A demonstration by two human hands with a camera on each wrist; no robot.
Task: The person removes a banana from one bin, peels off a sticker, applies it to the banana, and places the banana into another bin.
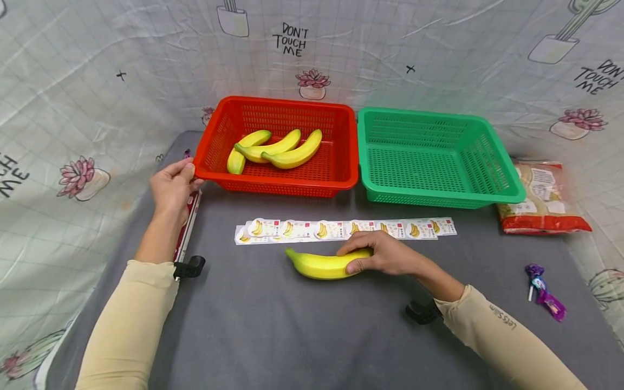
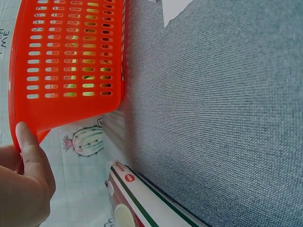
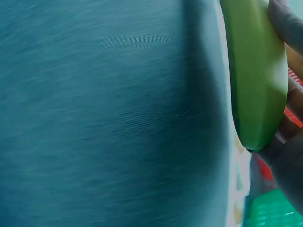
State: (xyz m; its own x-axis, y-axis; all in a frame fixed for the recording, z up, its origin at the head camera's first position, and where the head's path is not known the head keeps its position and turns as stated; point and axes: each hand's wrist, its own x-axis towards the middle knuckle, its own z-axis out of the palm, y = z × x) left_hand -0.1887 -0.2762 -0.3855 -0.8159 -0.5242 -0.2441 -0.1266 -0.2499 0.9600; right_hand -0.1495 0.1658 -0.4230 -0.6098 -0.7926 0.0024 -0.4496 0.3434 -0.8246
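Observation:
A yellow banana (image 1: 323, 265) lies on the grey table cloth, and my right hand (image 1: 385, 253) grips its right end with thumb and fingers curled round it. The right wrist view shows the same banana (image 3: 255, 75) close up, tinted green. My left hand (image 1: 171, 184) holds the left rim of the red basket (image 1: 341, 179), thumb on top; the thumb (image 2: 28, 151) and the red basket (image 2: 66, 61) also show in the left wrist view. Three bananas (image 1: 275, 150) lie inside the red basket. A strip of banana stickers (image 1: 346, 229) lies just behind the held banana.
A green basket (image 1: 487, 197) stands to the right of the red one, with nothing in it. A red-edged snack bag (image 1: 543, 200) lies at the far right, purple lollipops (image 1: 543, 290) nearer. A long flat box (image 2: 142, 203) lies under my left wrist. Printed cloth walls surround the table.

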